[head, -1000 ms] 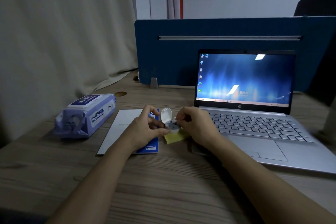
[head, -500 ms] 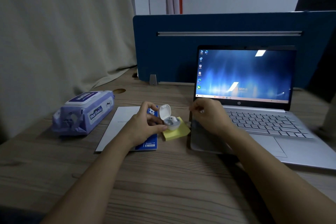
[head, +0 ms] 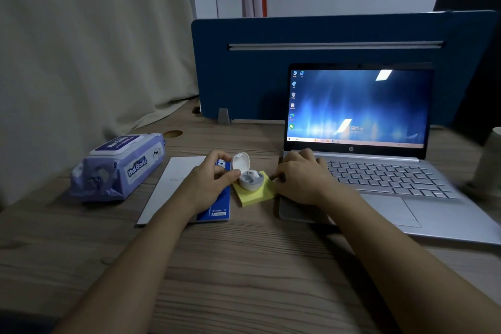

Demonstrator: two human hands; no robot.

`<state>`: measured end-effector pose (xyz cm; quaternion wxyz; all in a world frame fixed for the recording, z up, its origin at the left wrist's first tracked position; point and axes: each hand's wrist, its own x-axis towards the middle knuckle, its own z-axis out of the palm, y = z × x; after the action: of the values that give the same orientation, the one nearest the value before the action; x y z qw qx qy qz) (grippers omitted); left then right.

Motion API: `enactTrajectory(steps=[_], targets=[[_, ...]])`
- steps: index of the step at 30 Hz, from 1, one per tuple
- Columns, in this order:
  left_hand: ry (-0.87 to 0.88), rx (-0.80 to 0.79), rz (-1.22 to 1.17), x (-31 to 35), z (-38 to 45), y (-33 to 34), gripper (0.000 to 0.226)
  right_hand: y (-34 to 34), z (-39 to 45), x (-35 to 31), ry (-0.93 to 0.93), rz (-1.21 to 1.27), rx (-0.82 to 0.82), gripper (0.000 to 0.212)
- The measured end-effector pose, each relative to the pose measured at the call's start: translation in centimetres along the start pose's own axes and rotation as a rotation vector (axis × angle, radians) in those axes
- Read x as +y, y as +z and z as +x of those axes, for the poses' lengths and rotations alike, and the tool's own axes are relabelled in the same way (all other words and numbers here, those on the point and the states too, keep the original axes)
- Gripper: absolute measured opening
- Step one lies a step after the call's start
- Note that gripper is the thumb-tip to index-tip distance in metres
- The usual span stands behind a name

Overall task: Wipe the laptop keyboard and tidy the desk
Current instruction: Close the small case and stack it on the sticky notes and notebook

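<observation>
Earbud case [head: 248, 180], lid up, on yellow sticky pad [head: 256, 195]: left hand [head: 210, 184] fingers grip it; right hand [head: 301, 179] fingers curled on laptop [head: 379, 179] edge, grasp unclear.

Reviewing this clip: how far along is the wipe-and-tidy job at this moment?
Early stage. Done: nothing obvious; the wipes pack sits closed, no wipe out. In hand: the left hand holds the open earbud case on the yellow sticky pad, one earbud seated; the right hand rests curled at the laptop edge, contents unclear. Left: close case, wipe keyboard, sort the papers.
</observation>
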<state>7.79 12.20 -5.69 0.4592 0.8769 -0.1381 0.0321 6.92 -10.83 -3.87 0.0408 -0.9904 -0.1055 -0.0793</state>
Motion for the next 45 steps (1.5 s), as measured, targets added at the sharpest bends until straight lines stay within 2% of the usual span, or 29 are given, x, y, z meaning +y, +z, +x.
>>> enactTrajectory(steps=[3,6,11,16,21,25,29,35,40,45], targets=[[0.01,0.005,0.009,-0.2,0.1,0.0,0.024,0.0,0.4,-1.0,0.024,-0.094,0.013,0.034],[0.024,0.004,0.007,-0.4,0.2,0.1,0.022,0.0,0.5,-1.3,0.033,-0.038,0.023,0.027],[0.03,0.016,0.017,-0.7,0.5,0.1,0.022,0.1,0.2,-0.8,-0.011,0.205,0.089,0.014],[0.018,0.038,0.02,-0.8,0.6,0.0,0.018,-0.3,0.0,-0.8,-0.046,0.62,0.235,0.006],[0.032,0.069,-0.01,-0.5,0.6,0.2,0.009,-0.4,-0.2,-1.5,-0.106,0.808,0.229,0.009],[0.055,0.063,-0.002,-0.3,0.4,0.2,0.015,-0.5,-0.3,-1.5,-0.126,0.809,0.203,0.011],[0.052,0.009,0.03,-0.2,0.1,0.1,0.017,-0.6,-0.5,-2.0,-0.207,0.766,0.195,0.027],[0.069,-0.036,0.037,0.0,0.0,0.0,0.021,-0.2,-0.4,-2.3,-0.3,0.669,0.178,0.015],[0.072,-0.029,0.051,0.4,-0.2,0.1,0.015,0.2,-0.3,-2.8,-0.324,0.616,0.234,0.026],[0.066,-0.026,0.065,0.7,-0.3,0.1,0.015,0.4,-0.1,-2.9,-0.287,0.611,0.312,0.025]])
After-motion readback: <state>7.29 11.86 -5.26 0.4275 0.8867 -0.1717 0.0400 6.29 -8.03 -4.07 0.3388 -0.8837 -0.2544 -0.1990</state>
